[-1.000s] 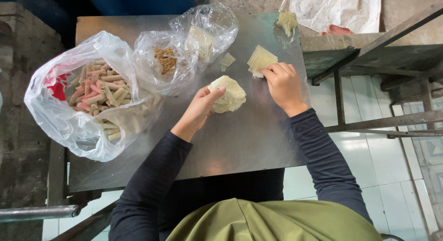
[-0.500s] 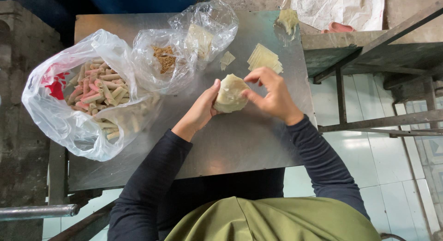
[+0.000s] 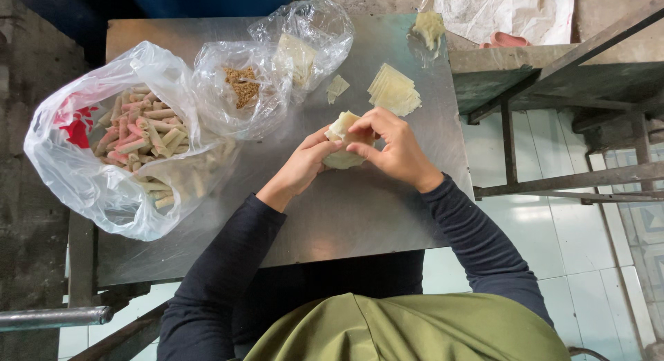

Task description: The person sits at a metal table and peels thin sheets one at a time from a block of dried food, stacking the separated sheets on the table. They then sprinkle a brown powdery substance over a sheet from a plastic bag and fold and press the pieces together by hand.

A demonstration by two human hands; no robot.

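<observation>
Head view: both hands now wrap the pale wrapper (image 3: 344, 141) mid-table.
Right hand (image 3: 391, 148) left the wrapper stack (image 3: 394, 90) at the far edge; left hand (image 3: 304, 164) cups beneath, so folding is underway.

I see a pale yellowish dough wrapper (image 3: 342, 141), thin and soft, folded up into a rounded bundle. It sits cupped between my left hand (image 3: 304, 166) and right hand (image 3: 391, 148), lifted just above the steel worktop (image 3: 346, 216) near its middle.
</observation>
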